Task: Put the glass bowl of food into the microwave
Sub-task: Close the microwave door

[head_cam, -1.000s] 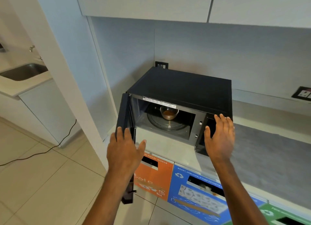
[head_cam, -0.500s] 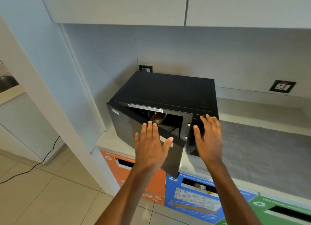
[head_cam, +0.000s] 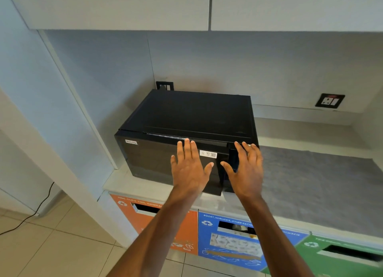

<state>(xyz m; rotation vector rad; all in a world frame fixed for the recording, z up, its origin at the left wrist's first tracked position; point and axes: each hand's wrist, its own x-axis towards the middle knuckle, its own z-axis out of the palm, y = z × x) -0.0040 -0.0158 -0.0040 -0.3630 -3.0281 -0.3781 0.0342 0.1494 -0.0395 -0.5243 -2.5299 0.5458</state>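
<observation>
Setting: pale kitchen alcove under wall cabinets; counter (head_cam: 145, 188) with a grey mat (head_cam: 323, 179) to the right, recycling bins (head_cam: 230, 235) below its front edge.
Left corner of counter: black microwave (head_cam: 192, 115), set against the left wall.
Change: door (head_cam: 165, 160) stood wide open a second ago, half swung half a second ago; now nearly flush, with a thin gap showing along its top and right edge.
Left hand (head_cam: 189, 171): fingers spread flat, palm on the door front, right of its middle.
Right hand (head_cam: 246, 171): fingers spread, empty, over the control panel at the microwave's right front corner; contact cannot be told.
Glass bowl: not visible now; it sat on the turntable in the earlier views, so judged inside, behind the door under the left palm.
Task meaning: bowl looks placed; only the latch remains.
Next: a firm last push should seat the door.
</observation>
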